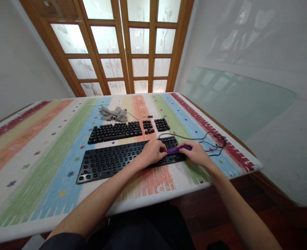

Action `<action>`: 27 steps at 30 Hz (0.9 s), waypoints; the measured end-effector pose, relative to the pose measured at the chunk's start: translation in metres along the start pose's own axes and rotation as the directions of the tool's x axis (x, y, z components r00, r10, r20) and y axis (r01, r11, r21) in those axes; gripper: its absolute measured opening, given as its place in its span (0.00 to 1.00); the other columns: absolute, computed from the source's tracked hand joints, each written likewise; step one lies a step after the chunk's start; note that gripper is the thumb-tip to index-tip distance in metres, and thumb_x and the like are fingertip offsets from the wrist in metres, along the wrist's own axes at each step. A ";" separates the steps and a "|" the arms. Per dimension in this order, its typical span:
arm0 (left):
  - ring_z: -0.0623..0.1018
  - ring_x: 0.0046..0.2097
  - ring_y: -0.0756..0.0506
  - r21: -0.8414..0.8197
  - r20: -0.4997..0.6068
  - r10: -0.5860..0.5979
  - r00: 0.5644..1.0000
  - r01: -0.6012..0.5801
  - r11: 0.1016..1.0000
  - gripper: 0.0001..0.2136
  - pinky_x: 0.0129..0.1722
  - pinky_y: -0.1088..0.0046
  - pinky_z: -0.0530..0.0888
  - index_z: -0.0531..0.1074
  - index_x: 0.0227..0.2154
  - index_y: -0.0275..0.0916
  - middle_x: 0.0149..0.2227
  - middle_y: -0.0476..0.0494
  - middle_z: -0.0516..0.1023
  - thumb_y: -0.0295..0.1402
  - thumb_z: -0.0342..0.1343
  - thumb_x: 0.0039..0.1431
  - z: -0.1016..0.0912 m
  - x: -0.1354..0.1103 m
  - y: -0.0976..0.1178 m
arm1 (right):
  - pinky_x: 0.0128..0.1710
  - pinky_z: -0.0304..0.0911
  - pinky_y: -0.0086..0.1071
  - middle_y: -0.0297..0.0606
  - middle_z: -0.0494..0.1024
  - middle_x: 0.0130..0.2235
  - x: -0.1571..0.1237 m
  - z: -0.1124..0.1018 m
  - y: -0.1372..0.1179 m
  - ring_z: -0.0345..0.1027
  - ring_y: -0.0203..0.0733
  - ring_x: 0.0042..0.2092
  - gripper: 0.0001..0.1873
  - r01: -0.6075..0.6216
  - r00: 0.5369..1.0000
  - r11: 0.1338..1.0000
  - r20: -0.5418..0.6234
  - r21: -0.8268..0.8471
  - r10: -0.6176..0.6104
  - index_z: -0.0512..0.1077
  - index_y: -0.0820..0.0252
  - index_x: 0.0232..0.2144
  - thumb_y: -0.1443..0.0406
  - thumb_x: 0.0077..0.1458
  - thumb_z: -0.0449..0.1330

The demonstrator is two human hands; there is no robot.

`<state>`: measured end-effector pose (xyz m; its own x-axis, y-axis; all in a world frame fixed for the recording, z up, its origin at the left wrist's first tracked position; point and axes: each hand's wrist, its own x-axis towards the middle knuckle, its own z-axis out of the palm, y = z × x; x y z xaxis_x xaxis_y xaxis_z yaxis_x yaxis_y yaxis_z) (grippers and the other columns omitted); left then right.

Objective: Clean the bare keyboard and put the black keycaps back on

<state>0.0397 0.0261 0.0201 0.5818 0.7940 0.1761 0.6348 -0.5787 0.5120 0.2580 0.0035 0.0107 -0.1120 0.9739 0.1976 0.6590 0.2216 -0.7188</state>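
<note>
A black keyboard base [111,160] with its keycaps taken off lies on the striped cloth in front of me. My left hand [153,152] rests on its right part with the fingers curled down onto it. My right hand [196,152] is closed around a purple tool [178,150] whose tip points left toward the keyboard's right end. The removed black keycaps [115,131] are laid out in keyboard order just behind, with two smaller groups [161,124] to their right.
A grey rag [113,114] and a thin metal rod [132,115] lie behind the keycaps. The keyboard's black cable [212,140] coils at the right near the table's edge. A wooden glazed door stands behind the table [25,146].
</note>
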 end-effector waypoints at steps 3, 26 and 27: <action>0.76 0.38 0.43 0.046 0.002 0.036 0.999 -0.036 0.998 0.04 0.43 0.67 0.71 0.82 0.32 0.39 0.31 0.44 0.80 0.29 0.62 0.54 0.002 0.001 0.000 | 0.40 0.63 0.35 0.36 0.81 0.31 -0.002 -0.001 0.000 0.71 0.43 0.34 0.10 0.001 1.000 1.000 -0.020 0.010 -0.001 0.80 0.58 0.28 0.65 0.45 0.58; 0.75 0.37 0.43 0.119 -0.045 0.044 0.998 -0.039 0.992 0.03 0.39 0.69 0.71 0.80 0.27 0.38 0.30 0.44 0.78 0.31 0.62 0.53 0.000 0.011 0.002 | 0.38 0.62 0.35 0.37 0.81 0.30 -0.004 0.004 0.005 0.71 0.44 0.34 0.12 -0.047 0.990 0.999 -0.133 0.020 0.049 0.79 0.59 0.28 0.64 0.46 0.56; 0.75 0.38 0.43 0.136 -0.044 0.051 0.998 -0.045 0.990 0.03 0.40 0.68 0.71 0.79 0.28 0.38 0.31 0.44 0.78 0.31 0.63 0.53 0.000 0.012 0.002 | 0.38 0.62 0.35 0.37 0.81 0.30 -0.004 0.005 0.005 0.71 0.44 0.34 0.12 -0.056 0.986 0.998 -0.154 0.029 0.060 0.79 0.59 0.27 0.64 0.45 0.56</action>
<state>0.0480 0.0343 0.0235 0.5905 0.7709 0.2388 0.6717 -0.6334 0.3842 0.2584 0.0007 0.0028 0.0436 0.9662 0.2541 0.6427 0.1675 -0.7476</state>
